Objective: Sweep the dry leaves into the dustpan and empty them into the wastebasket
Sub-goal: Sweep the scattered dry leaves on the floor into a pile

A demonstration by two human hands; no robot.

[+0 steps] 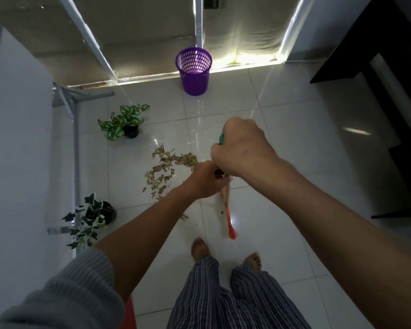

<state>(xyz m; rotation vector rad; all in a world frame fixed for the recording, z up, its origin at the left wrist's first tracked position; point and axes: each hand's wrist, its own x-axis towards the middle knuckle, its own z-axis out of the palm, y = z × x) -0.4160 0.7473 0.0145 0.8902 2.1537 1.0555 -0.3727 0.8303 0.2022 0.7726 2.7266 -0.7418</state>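
Both of my hands grip one broom handle. My right hand point(241, 148) holds it high, where a green tip shows above the fist. My left hand point(207, 180) holds it lower. The orange broom point(228, 217) is blurred and reaches down to the floor in front of my bare feet. Dry leaves point(166, 169) lie scattered on the white tiles just left of my hands, with a few stray bits near the broom end. A purple mesh wastebasket point(195, 72) stands upright by the far wall. Something red point(128, 314) shows under my left sleeve; I cannot tell what it is.
Two small potted plants stand on the floor at left: a green-and-white leafed plant point(124, 122) and an ivy plant point(93, 217). A white table point(17, 138) with metal legs fills the left side. Dark furniture point(394, 91) lines the right side.
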